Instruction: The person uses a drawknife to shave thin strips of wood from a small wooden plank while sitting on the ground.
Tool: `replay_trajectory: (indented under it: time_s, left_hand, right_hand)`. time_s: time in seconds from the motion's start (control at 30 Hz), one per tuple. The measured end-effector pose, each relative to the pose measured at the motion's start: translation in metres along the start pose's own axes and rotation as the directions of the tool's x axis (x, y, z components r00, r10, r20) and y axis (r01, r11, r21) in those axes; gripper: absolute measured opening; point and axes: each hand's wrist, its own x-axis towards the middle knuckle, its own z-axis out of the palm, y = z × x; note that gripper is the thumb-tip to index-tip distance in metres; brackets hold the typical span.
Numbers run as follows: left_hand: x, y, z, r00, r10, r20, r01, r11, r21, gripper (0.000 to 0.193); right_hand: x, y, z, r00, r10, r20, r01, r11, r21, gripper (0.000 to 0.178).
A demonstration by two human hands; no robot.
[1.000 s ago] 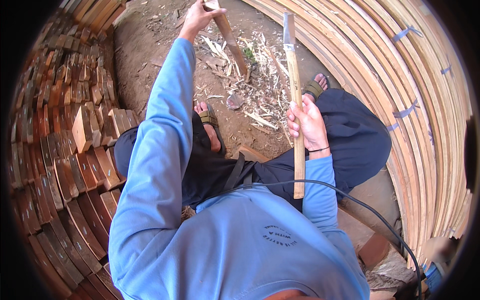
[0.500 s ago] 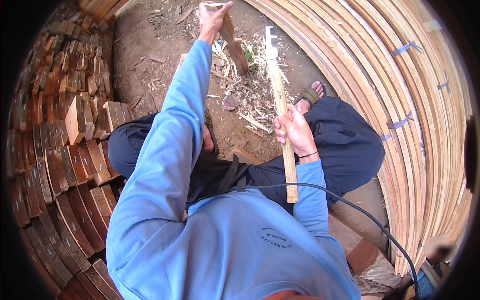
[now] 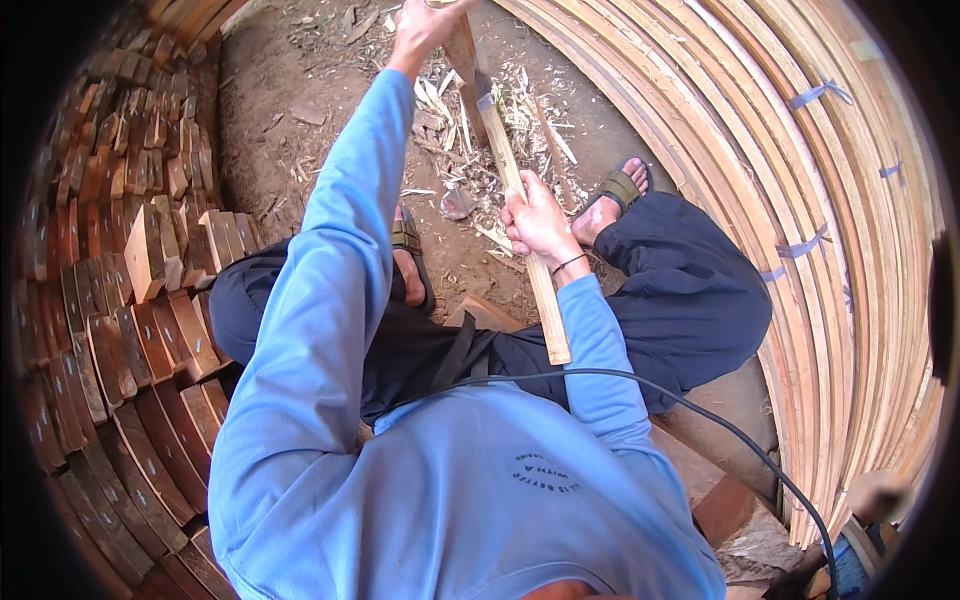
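Note:
My left hand (image 3: 420, 28) is at the top edge of the view, closed on the upper end of a rough wooden board (image 3: 460, 42). The board stands tilted among the chips, and my fingertips are partly cut off by the frame. In my right hand (image 3: 541, 218) is a hatchet (image 3: 547, 305), gripped around the middle of its long pale wooden handle. Its metal head, seen nearly edge-on, is against or right beside the board's right side; contact cannot be made out. The handle's butt points back toward my lap.
Wood chips (image 3: 520, 110) litter the dirt floor (image 3: 270, 130) between my sandalled feet. Stacked dark timber (image 3: 150, 420) rises on the left. Long pale strips (image 3: 800, 250), tied with bluish bands, line the right. A black cable (image 3: 700, 405) crosses my lap.
My right hand has swung the hatchet leftward and forward, bringing its head from open air to the board. My left hand and the board have shifted slightly up in the view.

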Motion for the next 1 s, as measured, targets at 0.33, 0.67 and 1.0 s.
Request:
replay_trajectory:
  time_s: [0.33,0.67,1.0]
  left_hand:
    - [0.014,-0.026,0.000,0.981,0.126,0.151,-0.033,0.862,-0.507,0.021]
    - [0.003,-0.024,0.020,0.988,0.140,0.063,-0.058,0.724,-0.687,0.028]
    - [0.004,-0.050,-0.009,0.998,0.049,0.030,-0.010,0.671,-0.741,0.026]
  right_hand:
    - [-0.001,0.003,0.004,0.999,0.016,-0.043,-0.027,0.964,-0.265,0.022]
    - [0.003,0.007,0.021,0.964,-0.215,-0.154,0.050,0.721,-0.691,0.030]
    - [0.010,0.004,0.023,0.959,-0.179,-0.218,0.028,0.830,-0.557,0.026]
